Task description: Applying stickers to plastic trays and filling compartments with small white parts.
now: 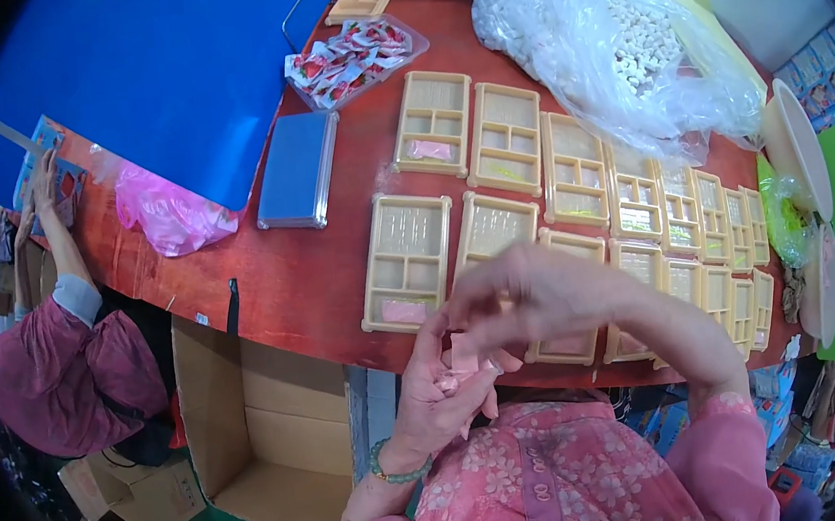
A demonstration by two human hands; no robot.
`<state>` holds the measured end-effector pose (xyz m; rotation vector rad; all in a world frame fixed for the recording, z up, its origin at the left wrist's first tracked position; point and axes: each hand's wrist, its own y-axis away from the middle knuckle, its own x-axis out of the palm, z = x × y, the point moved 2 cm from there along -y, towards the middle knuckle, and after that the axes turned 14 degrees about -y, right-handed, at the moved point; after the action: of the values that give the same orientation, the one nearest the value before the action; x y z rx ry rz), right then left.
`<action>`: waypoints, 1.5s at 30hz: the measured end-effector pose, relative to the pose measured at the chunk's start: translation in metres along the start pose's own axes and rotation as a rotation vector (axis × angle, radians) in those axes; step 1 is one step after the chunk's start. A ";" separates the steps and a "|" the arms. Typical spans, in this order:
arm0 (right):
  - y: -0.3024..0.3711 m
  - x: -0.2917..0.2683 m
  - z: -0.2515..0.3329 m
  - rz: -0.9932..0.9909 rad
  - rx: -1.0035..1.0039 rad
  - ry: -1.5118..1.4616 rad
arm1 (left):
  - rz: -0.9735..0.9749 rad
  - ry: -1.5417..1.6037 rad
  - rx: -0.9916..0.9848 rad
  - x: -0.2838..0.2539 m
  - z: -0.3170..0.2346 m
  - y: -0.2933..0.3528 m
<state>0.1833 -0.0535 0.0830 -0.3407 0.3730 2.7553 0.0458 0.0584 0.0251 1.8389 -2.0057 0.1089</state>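
My left hand [439, 399], with a green bead bracelet on its wrist, is closed around several small pink pieces [465, 351] in front of my chest. They look flat and thin, but their exact kind is too small to make out. Just above and to the right, my right hand [546, 293] is blurred and hangs over the near row of trays, its fingers pointing down toward the left hand. Nearest on the left is a cream compartment tray [405, 237] with a pink piece [404, 311] in its bottom compartment. Another pink piece [430, 150] lies in a far-row tray [436, 91].
Two rows of cream trays run rightward along the red table [289, 283]. Behind them lies a clear bag of white pieces [643, 48]. Left are blue boards [296, 172], a tub of red-and-white packets [358, 60] and a pink bag [166, 209]. A co-worker [73, 384] works far left; an open carton [274, 445] stands below.
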 end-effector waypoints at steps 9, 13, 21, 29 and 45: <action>0.033 0.017 -0.007 -0.024 0.040 -0.284 | 0.193 -0.085 0.008 0.013 0.013 -0.006; 0.035 0.013 -0.008 -0.023 0.098 -0.317 | 0.222 -0.088 0.047 0.016 0.012 -0.008; 0.023 -0.065 -0.055 -0.790 0.009 -0.379 | 0.077 0.266 -0.228 0.007 0.002 -0.002; -0.005 -0.078 -0.081 -0.894 -0.038 0.133 | -0.028 0.674 -0.159 0.004 0.010 -0.011; 0.044 0.026 0.013 -0.263 0.035 -0.150 | -0.402 0.674 -0.024 0.020 -0.002 -0.033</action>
<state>0.1417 -0.0816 0.0973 -0.1600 0.3124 2.4943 0.0778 0.0364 0.0265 1.8246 -1.1620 0.5056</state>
